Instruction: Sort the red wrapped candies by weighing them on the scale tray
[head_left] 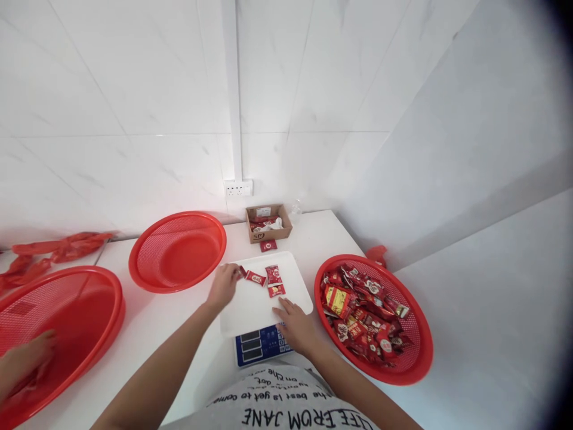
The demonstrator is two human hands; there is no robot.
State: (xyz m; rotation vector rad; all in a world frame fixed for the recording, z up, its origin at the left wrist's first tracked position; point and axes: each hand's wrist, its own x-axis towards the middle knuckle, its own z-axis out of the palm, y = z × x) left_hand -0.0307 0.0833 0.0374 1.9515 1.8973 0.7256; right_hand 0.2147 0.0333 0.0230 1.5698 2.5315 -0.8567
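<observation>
My left hand (223, 287) pinches a small red packet (242, 271) over the left part of the white scale tray (237, 319). Beside it on the tray lies a red-and-white wrapped packet (256, 278). Two more packets, a larger red one (273, 274) and a smaller red-and-yellow one (276, 290), lie to its right. My right hand (295, 325) rests at the tray's front right, fingers spread, just below the smaller packet and holding nothing. Under the tray's front edge shows the blue panel of the scale (259, 344), partly covered by my right hand.
A red basket (418, 364) of mixed packets stands at right. At left are another red basket (176, 254) and a nearer one (105, 286) with a co-worker's hand (31, 358) in it. Behind the tray sit a cardboard box (271, 233) and a red packet (268, 245).
</observation>
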